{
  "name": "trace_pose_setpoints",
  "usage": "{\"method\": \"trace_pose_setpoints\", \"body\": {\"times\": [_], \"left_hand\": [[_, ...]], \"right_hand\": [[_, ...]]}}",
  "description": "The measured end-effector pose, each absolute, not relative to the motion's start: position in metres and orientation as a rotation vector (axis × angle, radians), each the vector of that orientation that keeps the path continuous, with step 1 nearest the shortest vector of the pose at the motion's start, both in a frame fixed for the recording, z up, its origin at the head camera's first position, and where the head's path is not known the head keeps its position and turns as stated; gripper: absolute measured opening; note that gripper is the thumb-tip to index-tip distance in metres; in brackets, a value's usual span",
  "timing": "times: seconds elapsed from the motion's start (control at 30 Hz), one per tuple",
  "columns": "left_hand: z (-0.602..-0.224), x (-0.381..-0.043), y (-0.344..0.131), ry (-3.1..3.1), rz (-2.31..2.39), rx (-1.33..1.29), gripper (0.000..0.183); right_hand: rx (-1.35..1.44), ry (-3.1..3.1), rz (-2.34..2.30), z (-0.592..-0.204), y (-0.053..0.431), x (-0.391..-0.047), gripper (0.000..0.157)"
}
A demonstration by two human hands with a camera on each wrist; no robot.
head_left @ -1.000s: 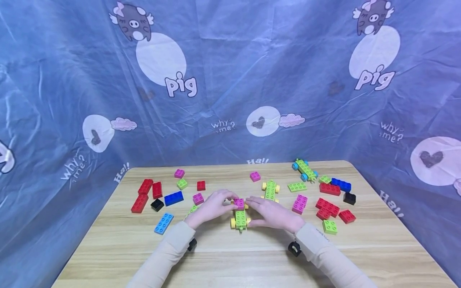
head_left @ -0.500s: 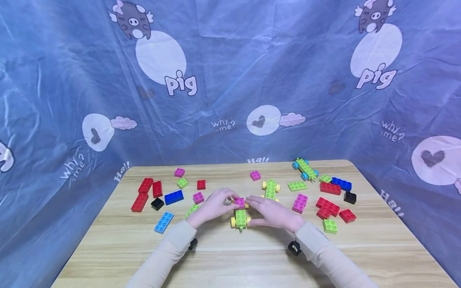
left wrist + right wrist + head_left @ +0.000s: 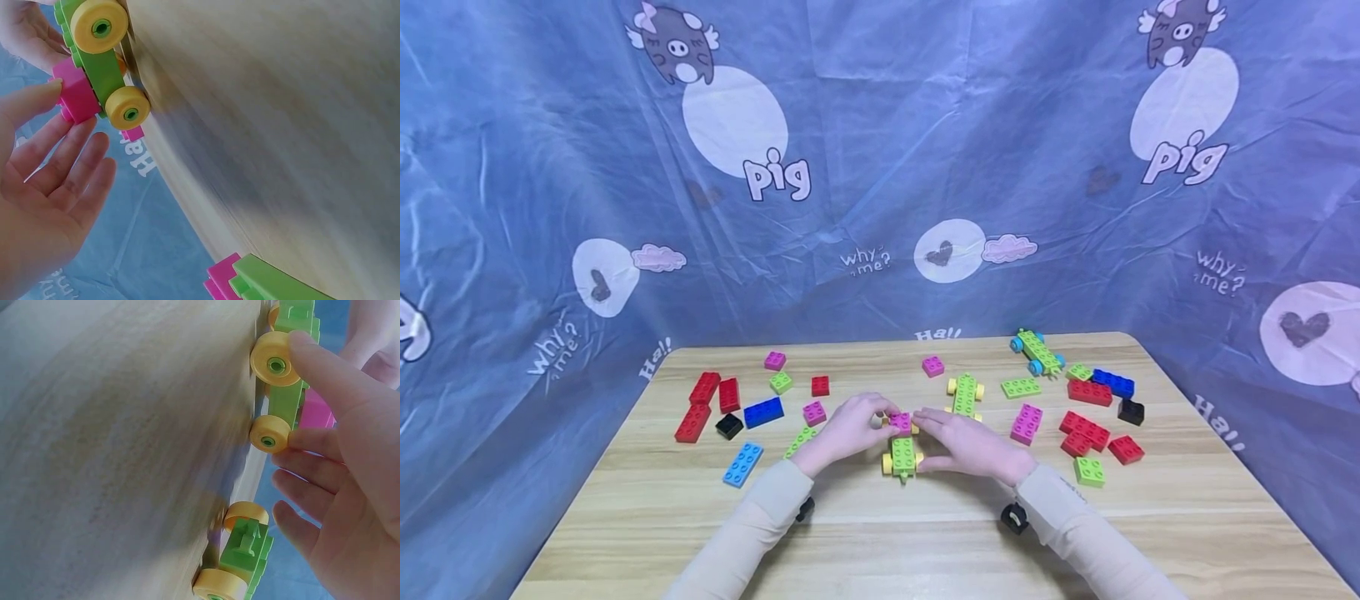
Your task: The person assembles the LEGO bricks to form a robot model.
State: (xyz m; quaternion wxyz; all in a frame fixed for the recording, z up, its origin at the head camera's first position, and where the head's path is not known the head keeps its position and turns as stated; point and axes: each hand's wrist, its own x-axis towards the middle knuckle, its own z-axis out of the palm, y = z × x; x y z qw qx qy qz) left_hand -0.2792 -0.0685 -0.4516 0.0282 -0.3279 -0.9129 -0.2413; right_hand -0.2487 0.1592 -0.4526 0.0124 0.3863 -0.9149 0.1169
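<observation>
At the middle of the table, a lime-green wheeled base (image 3: 902, 458) with yellow wheels stands lengthwise between both hands. A magenta 2x2 brick (image 3: 900, 423) sits on the studs of its far end. My left hand (image 3: 850, 425) pinches this brick; in the left wrist view the thumb lies on one face of the brick (image 3: 78, 90) and the fingers come up beside it. From the other side my right hand (image 3: 966, 442) holds the base. Its thumb is on the near yellow wheel (image 3: 275, 359), and its forefinger is at the far wheel (image 3: 270, 434).
Another yellow-wheeled base (image 3: 965, 393) stands just beyond my right hand. A blue-wheeled one (image 3: 1036, 352) is at the back right. Loose bricks lie on both sides, among them a light-blue plate (image 3: 742, 464), a blue brick (image 3: 763, 412) and a magenta brick (image 3: 1026, 423).
</observation>
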Motion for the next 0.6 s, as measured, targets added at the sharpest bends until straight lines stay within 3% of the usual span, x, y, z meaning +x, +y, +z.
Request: {"method": "trace_pose_setpoints", "body": {"times": [0.6], "left_hand": [[-0.4472,-0.2772,-0.0630,-2.840,-0.694,-0.978,0.028]], "right_hand": [[1.199,-2.843,0.403,-0.4548,0.1598,-0.2501,0.076]]}}
